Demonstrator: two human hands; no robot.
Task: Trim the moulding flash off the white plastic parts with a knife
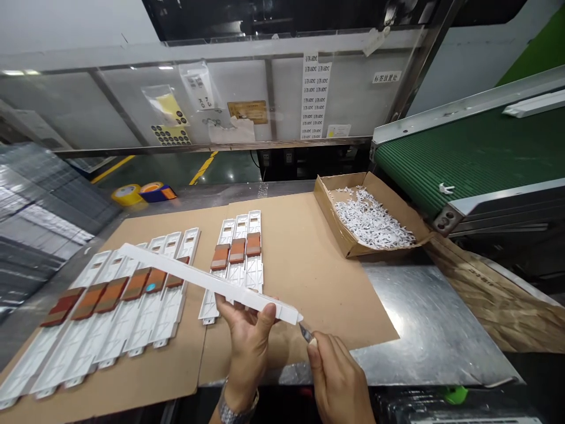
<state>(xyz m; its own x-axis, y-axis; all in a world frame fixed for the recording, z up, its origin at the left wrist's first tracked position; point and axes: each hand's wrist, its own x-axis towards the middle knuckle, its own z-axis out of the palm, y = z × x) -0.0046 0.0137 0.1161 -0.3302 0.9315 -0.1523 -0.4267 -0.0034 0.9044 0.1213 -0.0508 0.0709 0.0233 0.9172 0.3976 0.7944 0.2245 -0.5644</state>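
A long white plastic part (198, 277) slants across the middle, held near its right end by my left hand (249, 333), thumb on top and fingers beneath. My right hand (338, 371) is closed around a small knife (305, 333), whose tip is at the right end of the part. Left of my hands, several white slatted parts (145, 324) lie side by side on brown cardboard, each with a reddish-brown block (112, 294) across it. Three more such parts (237, 268) lie behind the held one.
A cardboard box (339, 235) of small white pieces stands at the back right, beside a green conveyor belt (463, 153). Tape rolls (128, 194) sit at the back left. Bare metal tabletop (432, 318) shows at right, near crumpled brown paper (494, 288).
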